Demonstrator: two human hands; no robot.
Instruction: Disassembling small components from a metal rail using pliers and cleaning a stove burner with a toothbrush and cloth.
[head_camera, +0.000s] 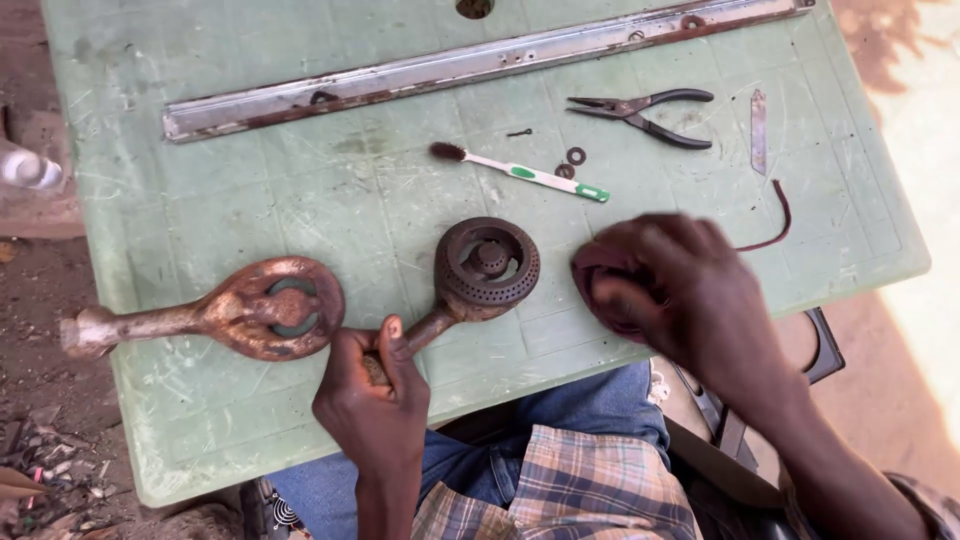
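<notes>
Left hand (375, 385) grips the stem of a rusty burner (487, 268) lying on the green desk (300, 210); right hand (670, 290) closes over a reddish abrasive pad (598, 285) beside it, apparently mid-cleaning, rubbing next.

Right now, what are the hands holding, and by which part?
The left hand grips the rusty burner by its stem. The right hand covers a dark reddish piece; its hold is blurred.
</notes>
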